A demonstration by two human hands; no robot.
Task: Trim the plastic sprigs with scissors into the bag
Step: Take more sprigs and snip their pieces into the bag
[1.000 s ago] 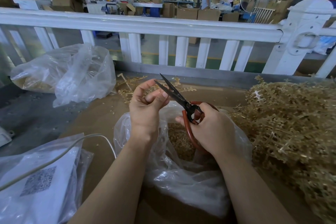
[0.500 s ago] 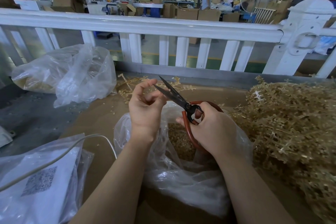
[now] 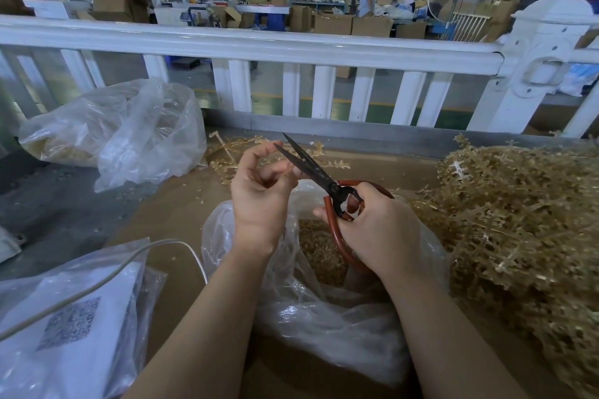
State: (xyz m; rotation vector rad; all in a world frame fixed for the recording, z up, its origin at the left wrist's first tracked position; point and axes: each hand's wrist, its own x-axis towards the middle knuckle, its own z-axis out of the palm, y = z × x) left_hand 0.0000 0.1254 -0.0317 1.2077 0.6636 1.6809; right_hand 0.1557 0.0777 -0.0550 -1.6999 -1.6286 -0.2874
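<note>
- The sprig itself is too small to make out; if 1 is held, it sits between the curled fingertips (image 3: 285, 172) of the left hand (image 3: 259, 194), just at the scissor blades.
- The left hand's thumb and fingers curl inward toward each other in a pinch, most likely to steady a short piece for the cut; what they clamp cannot be told.
- The scissors (image 3: 311, 168) point toward 11 o'clock, blades slightly parted, tips by the left fingertips.
- The right hand (image 3: 379, 230) wraps its fingers through and around the red handle loops, so 1 squeeze closes the blades.
- Both hands hover above the open clear bag (image 3: 324, 308) at 6 o'clock, probably so trimmings drop straight onto the tan cuttings already inside.
- The pile of uncut sprigs (image 3: 518, 220) lies at 3 o'clock, near the right hand for easy reach.
- A few loose sprigs (image 3: 227, 155) lie at 12 o'clock.
- A second clear bag (image 3: 123, 129) sits at 10 o'clock, and a bagged white sheet (image 3: 64, 334) at 8 o'clock.
</note>
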